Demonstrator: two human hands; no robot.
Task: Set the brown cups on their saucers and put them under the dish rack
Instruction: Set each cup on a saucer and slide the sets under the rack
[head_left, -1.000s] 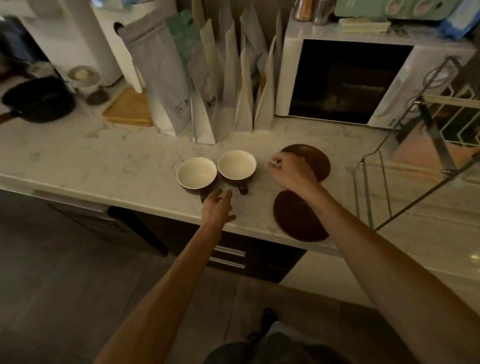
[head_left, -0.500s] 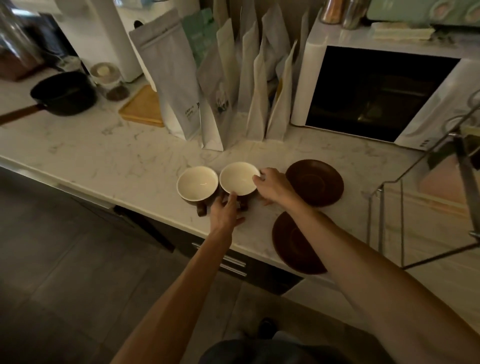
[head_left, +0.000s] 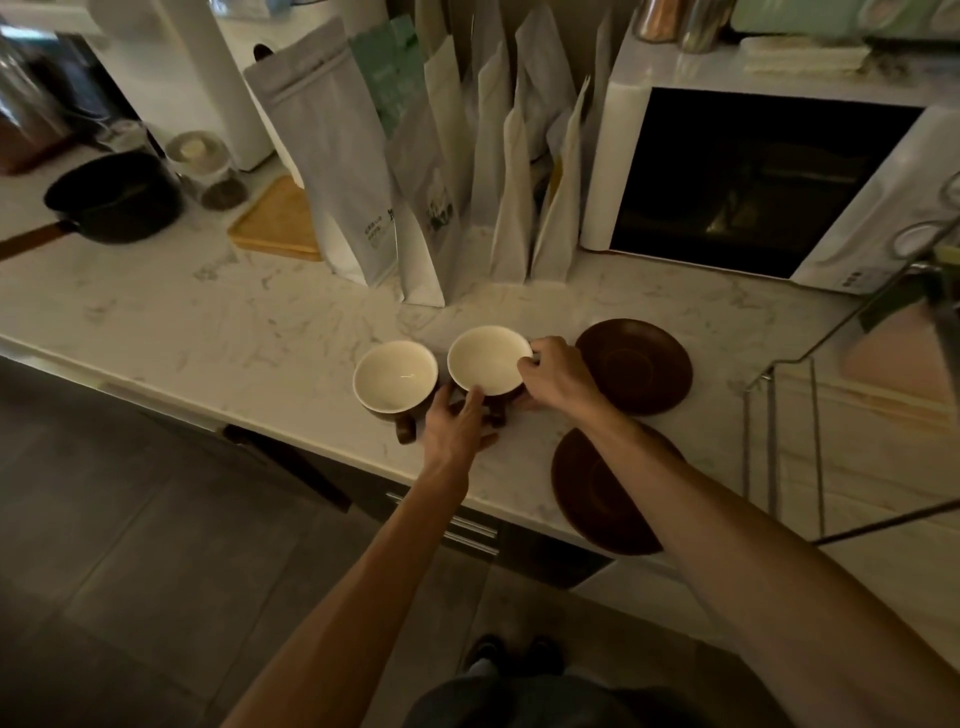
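Note:
Two brown cups with cream insides stand side by side on the marble counter (head_left: 218, 312): the left cup (head_left: 395, 378) and the right cup (head_left: 485, 358). My right hand (head_left: 558, 376) grips the right cup's right rim and side. My left hand (head_left: 457, 423) wraps the same cup's front, near its handle, between the two cups. Two brown saucers lie to the right: the far saucer (head_left: 636, 366) beside my right hand, and the near saucer (head_left: 592, 488) at the counter's front edge, partly hidden by my right forearm.
A wire dish rack (head_left: 779, 447) stands at the right. Behind are a white microwave (head_left: 753, 176), a row of upright paper bags (head_left: 431, 171), a wooden board (head_left: 278, 223), a jar (head_left: 210, 169) and a black saucepan (head_left: 111, 197). The counter edge runs just before the cups.
My right hand left the far saucer and moved left onto the right cup's rim. My left hand moved forward and closed on that cup's front. The camera shifted closer.

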